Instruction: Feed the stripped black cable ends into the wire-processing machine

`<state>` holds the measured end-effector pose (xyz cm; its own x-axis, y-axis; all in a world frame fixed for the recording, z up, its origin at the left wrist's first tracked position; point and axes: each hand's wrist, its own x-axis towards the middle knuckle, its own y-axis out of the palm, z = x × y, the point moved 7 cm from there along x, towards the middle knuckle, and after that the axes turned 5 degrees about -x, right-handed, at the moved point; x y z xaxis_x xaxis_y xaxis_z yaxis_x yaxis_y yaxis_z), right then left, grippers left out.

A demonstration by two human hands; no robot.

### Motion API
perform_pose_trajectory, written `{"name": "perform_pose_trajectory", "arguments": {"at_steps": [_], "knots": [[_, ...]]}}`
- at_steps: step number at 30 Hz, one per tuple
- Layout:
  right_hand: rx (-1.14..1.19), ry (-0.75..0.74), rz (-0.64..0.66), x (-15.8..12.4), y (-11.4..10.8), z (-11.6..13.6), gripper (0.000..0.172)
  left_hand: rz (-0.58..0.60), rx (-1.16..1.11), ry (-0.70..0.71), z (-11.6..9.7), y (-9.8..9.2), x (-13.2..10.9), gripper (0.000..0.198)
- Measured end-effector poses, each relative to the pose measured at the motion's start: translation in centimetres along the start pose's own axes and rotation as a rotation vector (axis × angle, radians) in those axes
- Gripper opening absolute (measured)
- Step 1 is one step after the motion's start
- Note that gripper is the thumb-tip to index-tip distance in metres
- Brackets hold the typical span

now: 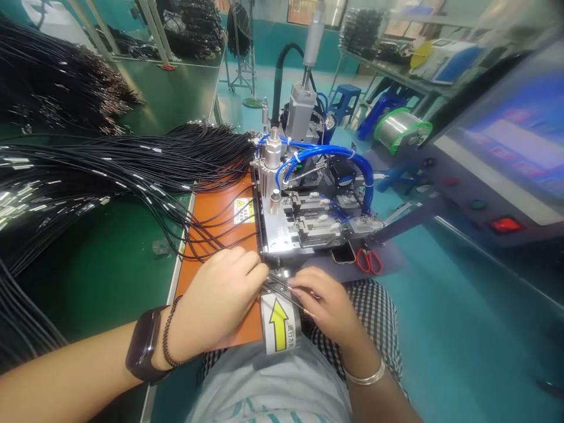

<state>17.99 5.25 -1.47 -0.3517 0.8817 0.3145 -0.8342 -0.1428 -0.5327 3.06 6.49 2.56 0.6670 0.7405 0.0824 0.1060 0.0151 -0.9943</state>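
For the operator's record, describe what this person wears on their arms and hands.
The left hand is gloveless, with a black smartwatch on a dark strap at the wrist and a dark beaded bracelet beside it. The right hand is also gloveless, with a thin silver bangle at the wrist. Both forearms are bare, with no sleeves in view.

I'm looking across a teal painted floor [478,335] toward a blue plastic stool [346,101], with a long metal-framed workbench [388,66] running along the right and a teal wall [282,50] standing behind, a window [311,9] glowing above.
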Motion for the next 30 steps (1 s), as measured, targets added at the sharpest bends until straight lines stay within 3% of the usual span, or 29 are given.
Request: {"name": "perform_pose_trajectory", "arguments": {"at_steps": [8, 15, 19, 24, 30], "knots": [[0.149, 0.070, -0.025, 0.0, 1.5, -0.8, 0.016, -0.066, -0.133, 0.098, -1.4, -0.1, 0.2, 0.014], [0.142, 0.138, -0.064, 1.3, 2.7, -0.5, 0.005, 0.064, -0.282, 0.033, -1.2, 2.6, 0.3, 0.006], [0.139, 0.213, -0.143, 1.2, 2.0, -1.3, 0.010, 0.078, -0.294, 0.081, -0.7, 3.0, 0.6, 0.017], [0.122, 0.164, -0.201, 0.7, 0.9, -1.2, 0.006, 0.105, -0.240, 0.113, -0.7, 2.8, 1.0, 0.027], [0.105, 0.062, -0.187, 0.9, 0.7, -0.3, 0.008, 0.160, -0.516, 0.000, -0.6, 1.8, 1.0, 0.028]]}}
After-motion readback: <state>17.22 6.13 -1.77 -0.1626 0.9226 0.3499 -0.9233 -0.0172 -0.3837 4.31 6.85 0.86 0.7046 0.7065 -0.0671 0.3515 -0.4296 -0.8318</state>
